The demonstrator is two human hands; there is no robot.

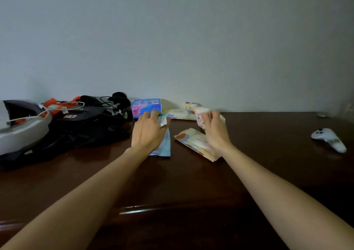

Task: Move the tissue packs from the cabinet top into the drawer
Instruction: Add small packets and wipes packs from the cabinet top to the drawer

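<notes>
Several tissue packs lie on the dark wooden cabinet top [191, 177]. My left hand [148, 131] grips a pale blue pack [164, 146] that lies flat under it, fingers curled over its far end. My right hand [214, 131] holds a small white patterned pack [200, 118] lifted off the surface. A cream pack with coloured shapes [193, 140] lies below my right hand. A blue and pink tissue box [146, 107] stands by the wall. Another flat pale pack [180, 113] lies behind. No drawer is in view.
A black bag [84, 129] with cables, headphones and a grey device [23, 129] fills the left side. A white game controller [328, 139] lies at the right. The cabinet's front edge [138, 209] runs below my forearms. A plain wall stands behind.
</notes>
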